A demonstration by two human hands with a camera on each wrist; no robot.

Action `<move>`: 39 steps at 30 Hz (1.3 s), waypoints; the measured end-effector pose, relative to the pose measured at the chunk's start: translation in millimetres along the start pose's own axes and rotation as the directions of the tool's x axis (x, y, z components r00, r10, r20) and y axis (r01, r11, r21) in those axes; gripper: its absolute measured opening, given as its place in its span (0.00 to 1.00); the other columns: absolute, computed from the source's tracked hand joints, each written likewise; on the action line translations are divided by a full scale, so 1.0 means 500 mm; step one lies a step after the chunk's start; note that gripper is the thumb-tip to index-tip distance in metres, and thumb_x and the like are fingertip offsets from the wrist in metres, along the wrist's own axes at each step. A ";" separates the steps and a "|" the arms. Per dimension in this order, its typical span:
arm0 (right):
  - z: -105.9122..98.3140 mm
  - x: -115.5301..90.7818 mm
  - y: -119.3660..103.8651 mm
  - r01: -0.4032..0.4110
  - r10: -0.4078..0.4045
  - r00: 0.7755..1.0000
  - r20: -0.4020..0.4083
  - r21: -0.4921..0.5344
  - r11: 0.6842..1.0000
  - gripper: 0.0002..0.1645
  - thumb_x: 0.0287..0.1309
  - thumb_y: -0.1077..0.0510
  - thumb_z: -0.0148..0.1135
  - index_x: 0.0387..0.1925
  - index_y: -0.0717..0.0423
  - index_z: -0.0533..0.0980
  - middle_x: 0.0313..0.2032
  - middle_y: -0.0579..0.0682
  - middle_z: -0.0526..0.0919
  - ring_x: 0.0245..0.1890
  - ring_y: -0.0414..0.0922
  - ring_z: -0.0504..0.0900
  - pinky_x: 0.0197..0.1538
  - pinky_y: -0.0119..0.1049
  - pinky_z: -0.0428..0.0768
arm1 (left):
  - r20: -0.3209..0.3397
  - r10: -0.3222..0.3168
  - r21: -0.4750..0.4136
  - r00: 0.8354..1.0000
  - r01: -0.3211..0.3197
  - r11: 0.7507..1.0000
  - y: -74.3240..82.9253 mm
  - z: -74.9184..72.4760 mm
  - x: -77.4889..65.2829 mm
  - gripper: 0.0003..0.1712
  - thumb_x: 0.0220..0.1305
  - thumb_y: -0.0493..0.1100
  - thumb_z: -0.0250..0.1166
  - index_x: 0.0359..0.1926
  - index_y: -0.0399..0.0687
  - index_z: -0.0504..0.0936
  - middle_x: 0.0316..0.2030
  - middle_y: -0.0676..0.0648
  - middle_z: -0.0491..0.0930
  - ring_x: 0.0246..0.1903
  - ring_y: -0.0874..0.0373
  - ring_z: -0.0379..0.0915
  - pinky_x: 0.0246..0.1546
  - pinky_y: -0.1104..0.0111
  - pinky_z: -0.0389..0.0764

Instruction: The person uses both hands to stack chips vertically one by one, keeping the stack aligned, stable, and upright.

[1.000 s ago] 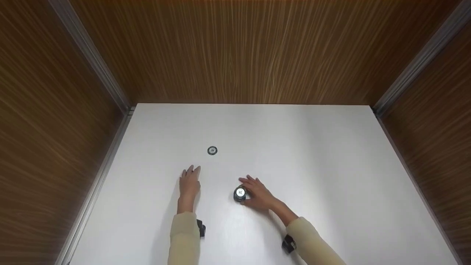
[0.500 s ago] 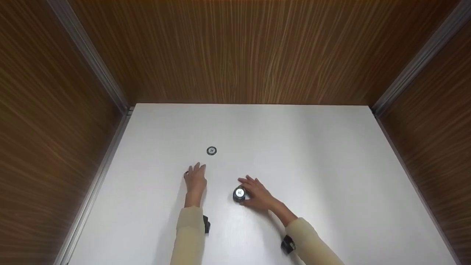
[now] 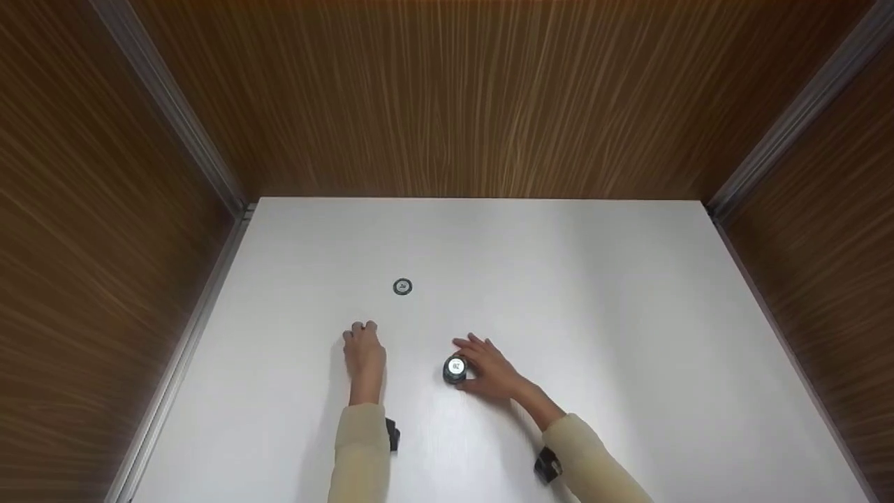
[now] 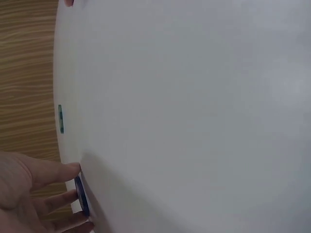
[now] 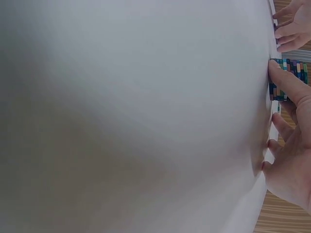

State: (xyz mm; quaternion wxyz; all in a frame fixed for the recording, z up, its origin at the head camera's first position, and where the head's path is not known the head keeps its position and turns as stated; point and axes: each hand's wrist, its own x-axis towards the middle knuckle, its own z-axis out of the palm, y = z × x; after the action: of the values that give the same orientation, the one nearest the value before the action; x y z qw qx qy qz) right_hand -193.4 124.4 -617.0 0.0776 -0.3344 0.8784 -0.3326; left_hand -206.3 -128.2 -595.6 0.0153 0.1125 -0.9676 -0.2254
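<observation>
My left hand (image 3: 364, 353) is low over the white tabletop in the head view, its fingers bent. The left wrist view shows its thumb and fingers around the edge of a dark blue poker chip (image 4: 81, 195) lying at the surface; from above, the hand hides this chip. To the right, my right hand (image 3: 492, 370) holds an upright stack of poker chips (image 3: 455, 368) between thumb and index finger, the other fingers spread on the table. The stack's multicoloured edges (image 5: 279, 92) show in the right wrist view. A single poker chip (image 3: 402, 286) lies flat beyond the left hand.
The white tabletop (image 3: 559, 279) is bounded by a brown wood-grain panel (image 3: 475, 105) at the back and similar panels on the left (image 3: 91, 244) and right (image 3: 824, 244). Metal rails run along the sides. A dark wrist device (image 3: 548, 464) sits at the right sleeve.
My left hand first shifted right and forward, then drew back slightly, its fingers going from straighter to curled. The right hand and the stack stay in place. The single chip lies where it was.
</observation>
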 end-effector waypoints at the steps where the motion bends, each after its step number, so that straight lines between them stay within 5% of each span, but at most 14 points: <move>1: 0.000 0.000 0.000 0.002 -0.002 1.000 -0.002 0.000 1.000 0.27 0.46 0.54 0.70 0.48 0.56 0.73 0.62 0.58 0.64 0.65 0.60 0.52 0.64 0.57 0.44 | -0.009 0.000 -0.012 1.000 0.000 1.000 -0.001 0.001 -0.001 0.16 0.59 0.26 0.53 0.48 0.33 0.76 0.48 0.33 0.69 0.48 0.39 0.65 0.45 0.57 0.73; 8: 0.001 -0.001 -0.001 -0.010 0.010 1.000 -0.001 0.002 1.000 0.27 0.46 0.53 0.69 0.49 0.54 0.73 0.62 0.56 0.64 0.65 0.58 0.51 0.65 0.55 0.43 | -0.031 -0.026 -0.093 0.999 0.023 0.995 0.004 -0.002 -0.013 0.06 0.58 0.29 0.58 0.37 0.33 0.78 0.36 0.36 0.70 0.39 0.42 0.65 0.36 0.57 0.73; 16: 0.004 0.002 0.000 -0.011 0.011 1.000 0.003 -0.001 1.000 0.27 0.45 0.54 0.70 0.49 0.54 0.73 0.63 0.56 0.64 0.65 0.58 0.51 0.65 0.56 0.44 | 0.049 -0.107 -0.153 0.993 0.113 0.982 0.015 -0.014 -0.024 0.08 0.51 0.32 0.65 0.35 0.33 0.81 0.38 0.35 0.70 0.42 0.40 0.65 0.37 0.56 0.73; 27: 0.003 0.002 -0.001 -0.024 0.023 0.999 0.023 0.019 1.000 0.27 0.47 0.51 0.69 0.50 0.53 0.72 0.63 0.55 0.62 0.66 0.57 0.50 0.65 0.53 0.42 | 0.094 -0.089 -0.165 0.992 0.104 0.981 0.024 -0.021 -0.035 0.05 0.50 0.29 0.65 0.30 0.34 0.79 0.33 0.37 0.69 0.39 0.41 0.65 0.35 0.56 0.72; 39: 0.005 0.003 -0.002 -0.020 0.020 1.000 0.016 0.002 1.000 0.28 0.45 0.52 0.70 0.49 0.54 0.73 0.63 0.56 0.63 0.65 0.58 0.51 0.65 0.55 0.44 | 0.045 -0.058 -0.189 0.997 0.066 0.980 0.031 -0.027 -0.051 0.07 0.52 0.25 0.61 0.32 0.34 0.81 0.31 0.40 0.70 0.34 0.45 0.67 0.33 0.62 0.74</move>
State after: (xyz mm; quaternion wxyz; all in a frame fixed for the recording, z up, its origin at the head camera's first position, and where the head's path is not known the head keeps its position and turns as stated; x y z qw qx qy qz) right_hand -192.9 121.5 -618.1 0.0881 -0.3281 0.8807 -0.3300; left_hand -183.8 -114.7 -576.1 -0.0002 0.1363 -0.9378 -0.3193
